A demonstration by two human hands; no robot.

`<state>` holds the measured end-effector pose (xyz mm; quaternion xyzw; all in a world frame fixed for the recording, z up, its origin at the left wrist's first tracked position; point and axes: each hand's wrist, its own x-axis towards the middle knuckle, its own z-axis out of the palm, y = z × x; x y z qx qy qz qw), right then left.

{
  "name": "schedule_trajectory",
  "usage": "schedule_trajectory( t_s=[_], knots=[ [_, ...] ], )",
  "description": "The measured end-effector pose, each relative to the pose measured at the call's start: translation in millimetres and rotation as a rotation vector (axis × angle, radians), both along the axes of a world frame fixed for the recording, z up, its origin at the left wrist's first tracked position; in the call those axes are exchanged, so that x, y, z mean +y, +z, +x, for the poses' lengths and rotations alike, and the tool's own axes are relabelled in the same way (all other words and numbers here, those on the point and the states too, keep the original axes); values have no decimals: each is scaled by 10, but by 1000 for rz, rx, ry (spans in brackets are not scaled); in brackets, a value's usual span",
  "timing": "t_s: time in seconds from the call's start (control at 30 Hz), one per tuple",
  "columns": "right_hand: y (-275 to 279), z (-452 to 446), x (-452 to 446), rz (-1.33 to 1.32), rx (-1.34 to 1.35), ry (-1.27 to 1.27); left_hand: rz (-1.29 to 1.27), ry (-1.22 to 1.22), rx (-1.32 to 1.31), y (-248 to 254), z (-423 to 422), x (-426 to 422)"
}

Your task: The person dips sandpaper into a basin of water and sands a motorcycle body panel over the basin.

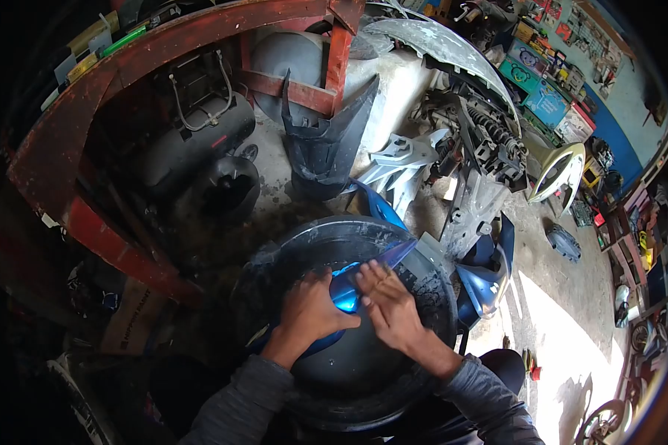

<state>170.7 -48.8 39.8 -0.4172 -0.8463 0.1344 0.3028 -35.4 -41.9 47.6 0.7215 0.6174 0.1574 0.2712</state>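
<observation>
A glossy blue motorcycle body panel [344, 295] is held at a slant over a round black basin [441, 326] with cloudy liquid in its bottom. My left hand [312, 311] is closed around the panel's middle, the thumb pointing right along its near side. The panel's pointed end rises to the upper right, past the basin's inner wall. Against the panel's upper face, my right hand [388, 305] presses with bent fingers. Whatever lies under those fingertips, if anything, is hidden. The panel's lower part runs down left behind my left wrist.
Beyond the basin stand a black plastic fender piece [323, 141] and another blue panel [378, 204]. A dark blue fairing [486, 274] leans at the right, near a bare motorcycle frame [482, 200]. A red metal stand [119, 245] borders the left, by a dark compressor tank [200, 130].
</observation>
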Motion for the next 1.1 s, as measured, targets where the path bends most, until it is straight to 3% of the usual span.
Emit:
schedule_trajectory(
  t_s=[0.1,0.23,0.37,0.43,0.5,0.6,0.7,0.83,0.93,1.1],
  knots=[
    [48,-13,-122,1,-16,95,-16,22,1,60,-1,2],
    [33,37,57,-40,-31,-57,-46,17,37,59,19,-33],
    [6,-3,-74,-29,-19,50,-73,29,63,56,35,-27],
    [-33,55,85,4,-27,-112,-78,22,54,11,24,-15],
    [-18,-10,-29,45,-68,-118,-71,18,43,18,29,6],
    [64,-29,-140,55,-64,17,-101,31,63,64,39,4],
    [-30,38,53,16,-74,-142,-95,39,81,67,46,-23],
    [21,-75,-140,39,-27,-7,-113,47,98,82,69,-1],
    [-49,6,55,0,-62,-154,-121,40,101,42,57,-20],
    [21,-55,-149,19,-11,26,-108,37,82,80,46,-18]
  ],
)
